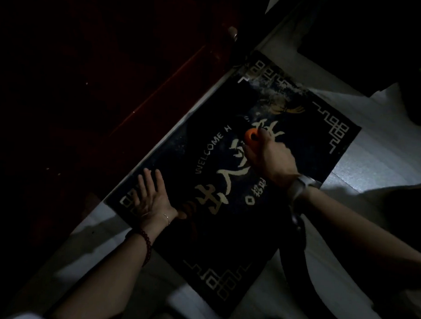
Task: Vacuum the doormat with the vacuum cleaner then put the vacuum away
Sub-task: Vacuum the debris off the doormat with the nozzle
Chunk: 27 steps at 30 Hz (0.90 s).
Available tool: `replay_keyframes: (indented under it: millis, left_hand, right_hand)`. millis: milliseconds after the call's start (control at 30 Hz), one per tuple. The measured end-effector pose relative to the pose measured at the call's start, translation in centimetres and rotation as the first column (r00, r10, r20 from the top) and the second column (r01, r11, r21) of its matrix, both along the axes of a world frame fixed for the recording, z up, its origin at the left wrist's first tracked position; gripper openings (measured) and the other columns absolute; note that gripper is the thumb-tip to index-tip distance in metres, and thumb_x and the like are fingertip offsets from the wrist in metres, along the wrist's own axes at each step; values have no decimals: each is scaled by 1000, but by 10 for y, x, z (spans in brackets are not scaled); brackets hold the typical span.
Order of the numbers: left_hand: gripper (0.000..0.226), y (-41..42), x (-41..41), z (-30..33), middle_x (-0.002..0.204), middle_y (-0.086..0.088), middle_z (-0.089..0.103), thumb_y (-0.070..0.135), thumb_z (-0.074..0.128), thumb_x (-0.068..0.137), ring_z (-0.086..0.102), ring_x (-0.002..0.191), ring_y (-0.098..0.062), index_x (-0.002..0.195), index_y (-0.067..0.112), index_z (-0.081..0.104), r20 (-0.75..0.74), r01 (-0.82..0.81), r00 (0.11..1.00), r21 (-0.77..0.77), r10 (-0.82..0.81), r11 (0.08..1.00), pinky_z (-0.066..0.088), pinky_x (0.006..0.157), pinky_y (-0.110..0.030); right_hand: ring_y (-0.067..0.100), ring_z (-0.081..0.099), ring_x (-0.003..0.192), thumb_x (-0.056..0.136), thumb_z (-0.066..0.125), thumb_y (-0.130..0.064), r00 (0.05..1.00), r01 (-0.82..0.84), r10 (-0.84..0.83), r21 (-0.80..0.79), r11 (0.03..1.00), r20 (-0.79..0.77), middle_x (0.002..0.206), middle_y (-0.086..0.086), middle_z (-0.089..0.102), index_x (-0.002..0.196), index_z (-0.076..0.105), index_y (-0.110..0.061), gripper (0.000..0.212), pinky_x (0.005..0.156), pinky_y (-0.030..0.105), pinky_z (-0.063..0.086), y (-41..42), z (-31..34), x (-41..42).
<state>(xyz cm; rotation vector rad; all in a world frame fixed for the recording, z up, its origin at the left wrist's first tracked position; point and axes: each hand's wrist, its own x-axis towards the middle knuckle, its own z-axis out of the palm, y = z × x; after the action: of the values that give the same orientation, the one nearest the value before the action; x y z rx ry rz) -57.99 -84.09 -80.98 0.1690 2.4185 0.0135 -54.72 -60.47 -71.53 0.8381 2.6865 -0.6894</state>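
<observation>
Vacuum cleaner (pixel 250 137) nose toward door

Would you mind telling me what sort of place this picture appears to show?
Probably a home entryway, dimly lit. A dark doormat reading WELCOME lies on a pale tiled floor, its long edge against what looks like a reddish-brown door. The left hand presses the mat flat.

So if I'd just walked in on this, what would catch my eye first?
Probably the bright orange handle gripped in the right hand near the middle of the dark doormat, the only vivid colour in a dim scene. Next, the mat's pale lettering and corner patterns, and the left hand pressed flat, fingers spread, on its corner near the red-brown door.
</observation>
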Motion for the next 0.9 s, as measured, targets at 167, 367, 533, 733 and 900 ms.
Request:
replay_keyframes:
  millis: [167,367,533,733,900]
  left_hand:
    - [139,-7,5,-6,153,-9,-25,57,79,57,-20,142,-23,145,10,-18,-19,-102,994,53,103,993,-3,116,-43]
    - [138,-13,8,-7,155,-6,-21,57,79,55,-18,143,-19,146,12,-14,-47,-109,992,123,116,986,-1,116,-44]
    - [138,-14,7,-10,154,-4,-24,60,77,56,-21,142,-19,146,14,-17,-29,-94,995,124,98,988,-4,115,-45]
    - [126,-35,-9,-9,155,2,-22,53,76,63,-16,143,-13,147,20,-12,52,-32,998,160,24,987,1,117,-47]
    - [127,-37,-10,-7,155,2,-21,56,76,61,-15,143,-14,148,20,-10,56,-14,998,152,5,988,6,116,-48]
  right_hand:
    - [23,56,76,94,43,-38,972,-231,230,-7,973,-35,107,11,61,135,27,-14,50,62,31,42,-57,-15,19]
    - [27,61,84,94,39,-46,925,-371,375,-67,926,63,105,9,62,140,20,-20,56,72,35,51,-64,-2,54]
    - [17,55,70,94,43,-39,989,-146,146,-13,989,-28,99,8,59,137,29,-17,51,54,23,36,-23,1,12]
    - [27,60,84,95,39,-42,929,-370,369,31,928,29,106,9,60,139,22,-15,54,61,29,38,-76,-14,25]
    - [30,62,89,93,39,-47,916,-394,394,-10,919,76,108,10,62,137,25,-21,53,68,32,43,-66,-10,45]
